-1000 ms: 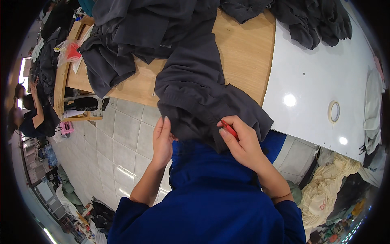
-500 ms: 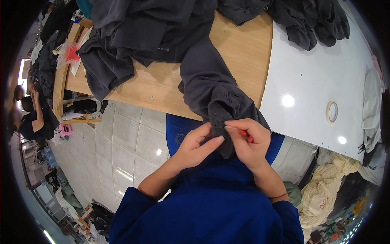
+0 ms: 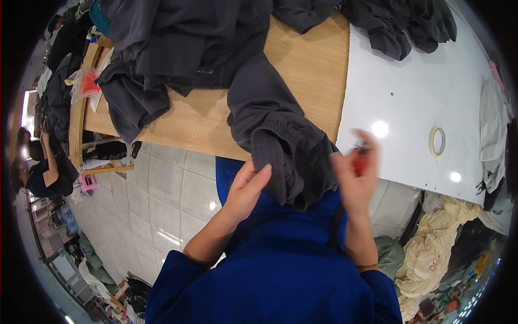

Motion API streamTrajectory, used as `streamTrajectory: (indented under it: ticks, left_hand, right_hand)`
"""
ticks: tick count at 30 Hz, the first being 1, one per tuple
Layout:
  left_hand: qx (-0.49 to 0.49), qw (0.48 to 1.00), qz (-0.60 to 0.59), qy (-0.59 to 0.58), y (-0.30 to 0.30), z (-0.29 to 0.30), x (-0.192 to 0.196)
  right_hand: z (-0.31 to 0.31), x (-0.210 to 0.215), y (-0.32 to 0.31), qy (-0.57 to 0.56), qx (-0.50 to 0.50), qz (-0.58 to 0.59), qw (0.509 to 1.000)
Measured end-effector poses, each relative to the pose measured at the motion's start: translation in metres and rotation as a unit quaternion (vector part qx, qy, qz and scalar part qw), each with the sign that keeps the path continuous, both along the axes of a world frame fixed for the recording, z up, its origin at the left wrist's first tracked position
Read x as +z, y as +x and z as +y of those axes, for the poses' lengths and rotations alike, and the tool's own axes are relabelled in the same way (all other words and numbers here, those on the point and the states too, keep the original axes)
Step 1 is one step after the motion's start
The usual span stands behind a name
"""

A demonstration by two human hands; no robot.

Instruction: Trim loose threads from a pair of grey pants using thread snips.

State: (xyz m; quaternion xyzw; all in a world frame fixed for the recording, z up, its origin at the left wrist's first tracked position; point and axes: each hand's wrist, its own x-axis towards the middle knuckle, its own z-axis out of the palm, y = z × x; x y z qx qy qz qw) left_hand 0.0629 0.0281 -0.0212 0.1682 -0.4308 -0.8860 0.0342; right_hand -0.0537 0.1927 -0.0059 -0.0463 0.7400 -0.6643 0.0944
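Note:
A dark grey garment [image 3: 267, 97] hangs over the near edge of the wooden table, one end close to my body. My left hand [image 3: 244, 190] pinches the ribbed, gathered elastic band [image 3: 263, 149] of this garment, thumb on top. To the right of the band, my right hand [image 3: 357, 186] is raised off the cloth and smeared by motion. Its fingers are closed round a small red tool [image 3: 360, 162] with a dark upper part; blur hides its exact kind.
More dark grey garments [image 3: 178, 43] are heaped on the wooden table [image 3: 313, 65]. A white board [image 3: 410, 119] adjoins it at right, bearing a roll of tape [image 3: 437, 141]. Cream cloth [image 3: 426, 254] is piled at lower right. Another person [image 3: 48, 164] is at far left.
My right hand has left the band and moved right and up with the red tool. My left hand, still on the band, has shifted slightly left.

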Motion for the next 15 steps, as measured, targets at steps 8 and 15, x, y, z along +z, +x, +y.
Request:
streamTrajectory:
  ticks: [8, 15]
  left_hand:
    - [0.01, 0.984, 0.02, 0.174, 0.0, -0.008, 0.006]
    - [-0.009, 0.974, 0.007, 0.228, 0.003, 0.006, -0.003]
  right_hand:
    - [-0.026, 0.002, 0.023, -0.006, 0.199, -0.006, 0.98]
    - [-0.017, 0.009, 0.02, -0.107, 0.255, 0.016, 0.961]
